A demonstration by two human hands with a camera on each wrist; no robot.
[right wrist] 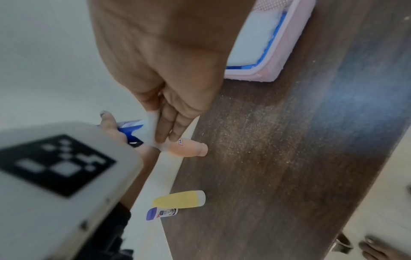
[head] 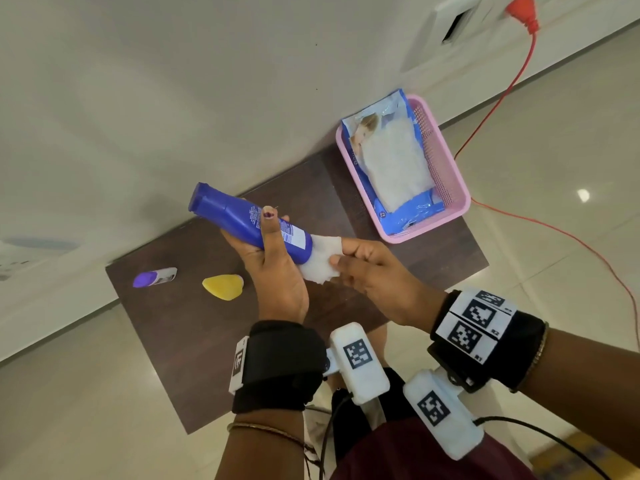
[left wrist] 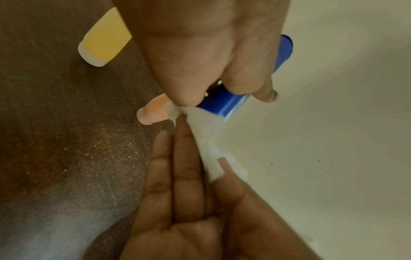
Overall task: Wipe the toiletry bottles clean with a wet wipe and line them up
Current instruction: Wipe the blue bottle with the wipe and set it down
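Writing: blue bottle (head: 250, 223) back label, print too small to read.
Left hand (head: 273, 271): wrapped around blue bottle.
Right hand (head: 374, 275): pinches wet wipe (head: 320, 259) at bottle's base.
Table (head: 214, 341): bare near edge.

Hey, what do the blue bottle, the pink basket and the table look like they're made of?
Blue bottle: probably plastic, smooth with a soft sheen. Pink basket: moulded plastic, its walls a fine mesh. Table: dark wood grain, matte; solid wood or laminate, cannot tell.
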